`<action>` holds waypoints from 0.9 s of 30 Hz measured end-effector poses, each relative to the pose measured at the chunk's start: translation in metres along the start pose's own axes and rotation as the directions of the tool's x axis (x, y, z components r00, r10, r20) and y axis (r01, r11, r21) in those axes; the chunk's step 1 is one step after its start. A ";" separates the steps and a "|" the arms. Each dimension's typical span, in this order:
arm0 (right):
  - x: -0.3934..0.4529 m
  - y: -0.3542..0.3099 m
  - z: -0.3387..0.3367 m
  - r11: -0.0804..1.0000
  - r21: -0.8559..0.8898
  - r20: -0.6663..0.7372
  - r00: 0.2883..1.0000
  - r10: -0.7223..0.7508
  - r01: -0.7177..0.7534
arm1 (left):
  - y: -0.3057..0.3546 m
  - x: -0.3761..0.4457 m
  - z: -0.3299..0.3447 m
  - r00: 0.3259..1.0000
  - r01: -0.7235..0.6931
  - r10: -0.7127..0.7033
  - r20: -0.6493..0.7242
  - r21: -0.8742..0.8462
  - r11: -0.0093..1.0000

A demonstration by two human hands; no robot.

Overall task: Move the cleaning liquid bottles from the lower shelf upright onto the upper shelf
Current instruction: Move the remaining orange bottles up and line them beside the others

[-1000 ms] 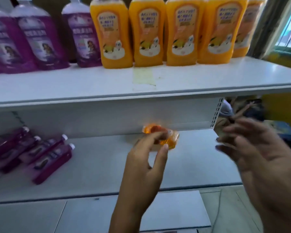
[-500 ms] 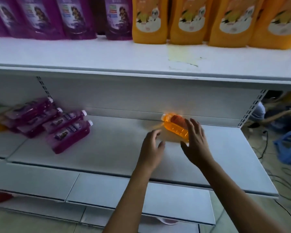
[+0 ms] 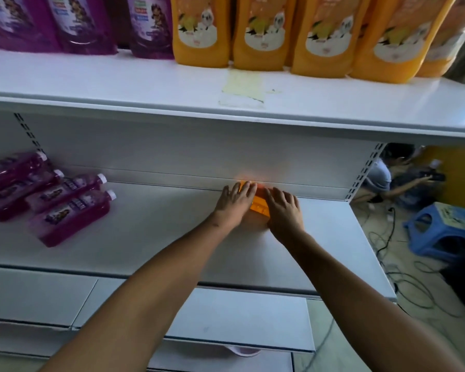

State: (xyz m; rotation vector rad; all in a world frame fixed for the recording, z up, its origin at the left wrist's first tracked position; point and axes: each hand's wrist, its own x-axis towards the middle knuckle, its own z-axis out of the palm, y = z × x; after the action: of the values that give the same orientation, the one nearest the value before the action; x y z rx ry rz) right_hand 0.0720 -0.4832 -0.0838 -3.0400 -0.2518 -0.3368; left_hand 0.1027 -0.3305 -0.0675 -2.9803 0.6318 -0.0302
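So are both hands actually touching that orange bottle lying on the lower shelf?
Touching. The head view shows the left hand and right hand laid against the orange bottle from either side.

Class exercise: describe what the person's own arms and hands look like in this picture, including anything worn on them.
Both forearms are bare, with no sleeves in view. The left hand and right hand wear no gloves; no rings, watch or bracelet can be made out. A small dark mark shows near the left wrist.

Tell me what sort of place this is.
Probably a shop aisle or a mock-up of one: white metal gondola shelving with slotted uprights, and rows of identical orange bottles and purple bottles faced out like stock. Loose cables on the floor hint at a staged setup.
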 end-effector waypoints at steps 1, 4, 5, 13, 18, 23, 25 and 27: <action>-0.005 0.000 -0.003 1.000 -0.020 0.004 1.000 -0.004 0.004 | 0.000 -0.002 0.000 0.999 -0.020 0.020 -0.030 0.007 1.000; -0.033 -0.001 -0.016 1.000 -0.020 0.013 1.000 0.007 -0.006 | 0.006 -0.022 0.007 0.979 -0.085 0.089 -0.185 0.028 0.996; -0.046 -0.003 -0.020 1.000 0.002 0.012 1.000 0.002 -0.002 | 0.009 -0.031 0.013 0.955 -0.108 0.114 -0.275 0.038 0.993; -0.143 -0.015 -0.031 0.990 0.132 -0.149 0.987 0.062 -0.042 | 0.023 -0.090 0.020 0.837 -0.369 0.323 -0.441 -0.020 0.929; -0.151 -0.025 -0.026 0.955 0.277 -0.138 0.980 0.146 -0.104 | 0.013 -0.106 0.009 0.881 -0.407 0.360 -0.306 -0.103 0.908; -0.134 -0.033 -0.036 0.863 0.496 -0.061 0.988 0.145 -0.096 | -0.012 -0.123 -0.010 0.890 -0.373 0.241 -0.387 -0.315 0.873; -0.120 -0.047 -0.039 0.785 0.598 -0.024 0.976 0.218 -0.160 | -0.021 -0.134 -0.011 0.884 -0.287 0.066 -0.463 -0.425 0.858; -0.107 -0.060 -0.041 0.616 0.751 0.089 0.960 0.265 -0.239 | -0.029 -0.149 -0.009 0.888 -0.131 -0.202 -0.414 -0.647 0.751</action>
State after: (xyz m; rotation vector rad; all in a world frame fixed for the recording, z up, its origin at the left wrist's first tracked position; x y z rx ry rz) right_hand -0.0500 -0.4449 -0.0643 -2.1766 0.0493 -0.1839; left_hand -0.0220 -0.2444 -0.0561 -3.7200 0.7550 -0.6911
